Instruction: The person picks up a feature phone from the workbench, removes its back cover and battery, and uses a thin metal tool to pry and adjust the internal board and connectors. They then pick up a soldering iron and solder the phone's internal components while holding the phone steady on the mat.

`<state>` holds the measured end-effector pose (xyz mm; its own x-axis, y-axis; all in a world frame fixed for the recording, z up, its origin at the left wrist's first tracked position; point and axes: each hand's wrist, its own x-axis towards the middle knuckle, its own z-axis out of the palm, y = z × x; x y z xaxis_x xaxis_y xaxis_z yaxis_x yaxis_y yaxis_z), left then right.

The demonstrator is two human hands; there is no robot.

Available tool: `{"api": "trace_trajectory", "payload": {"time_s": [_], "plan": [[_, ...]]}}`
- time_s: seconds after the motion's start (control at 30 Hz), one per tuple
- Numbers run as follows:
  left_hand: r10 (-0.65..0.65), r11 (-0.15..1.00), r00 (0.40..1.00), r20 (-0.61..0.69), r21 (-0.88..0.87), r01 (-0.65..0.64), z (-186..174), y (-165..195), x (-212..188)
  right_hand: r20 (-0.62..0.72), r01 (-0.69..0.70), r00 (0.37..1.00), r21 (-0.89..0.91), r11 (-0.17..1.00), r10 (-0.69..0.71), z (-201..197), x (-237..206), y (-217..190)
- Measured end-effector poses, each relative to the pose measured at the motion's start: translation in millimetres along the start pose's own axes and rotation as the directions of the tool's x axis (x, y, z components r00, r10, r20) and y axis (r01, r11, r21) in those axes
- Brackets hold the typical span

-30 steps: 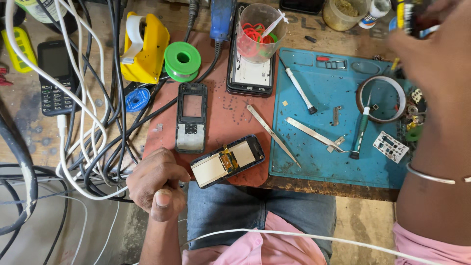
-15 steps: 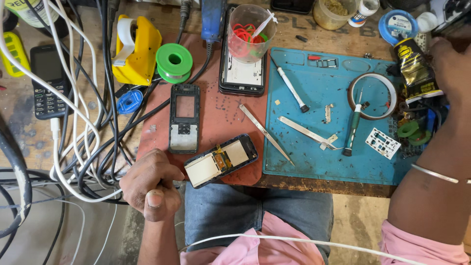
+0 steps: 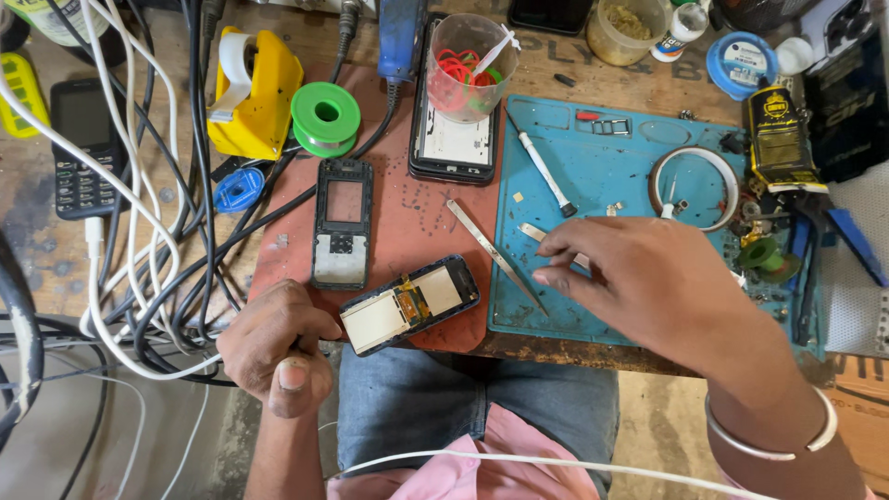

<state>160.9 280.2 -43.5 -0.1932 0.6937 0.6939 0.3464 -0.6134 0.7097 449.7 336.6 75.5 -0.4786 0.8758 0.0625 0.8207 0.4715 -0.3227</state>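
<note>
Head view: right hand (image 3: 648,282) hovers over the blue mat (image 3: 593,306), fingers (image 3: 556,248) loosely curled, gripping nothing, just beside the tweezers (image 3: 495,255). Left hand (image 3: 278,347) is fisted at the counter edge beside the opened phone (image 3: 407,306). Advisable: pinch the tweezers mid-shank.

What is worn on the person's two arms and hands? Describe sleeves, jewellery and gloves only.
Both hands are bare, without gloves. The right hand has a plain silver bangle on its wrist. The left hand shows no jewellery. Neither forearm shows a sleeve.
</note>
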Motion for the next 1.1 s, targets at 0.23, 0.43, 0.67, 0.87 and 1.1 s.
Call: {"api": "trace_trajectory", "payload": {"time_s": [0.23,0.43,0.67,0.87,1.1], "plan": [[0.015,0.999,1.000,-0.018,-0.035,-0.015,3,-1,0,0.137,-0.171,0.974,-0.062,0.983,0.178,-8,2,-1],[0.026,1.000,1.000,-0.016,-0.013,-0.026,1,-2,-1,0.017,0.107,0.994,0.094,0.990,-0.109,41,2,-1],[0.017,0.999,1.000,-0.025,-0.035,-0.018,1,-1,-1,-0.062,0.124,0.990,0.003,0.992,-0.123,34,16,-3],[0.030,0.999,0.999,-0.042,-0.021,-0.031,3,-3,-1,-0.473,-0.016,0.881,-0.015,1.000,0.007,-21,18,74],[0.077,0.997,0.997,-0.020,0.001,-0.077,2,-5,0,-0.644,0.178,0.736,0.480,0.859,0.207,-27,79,171]]}}
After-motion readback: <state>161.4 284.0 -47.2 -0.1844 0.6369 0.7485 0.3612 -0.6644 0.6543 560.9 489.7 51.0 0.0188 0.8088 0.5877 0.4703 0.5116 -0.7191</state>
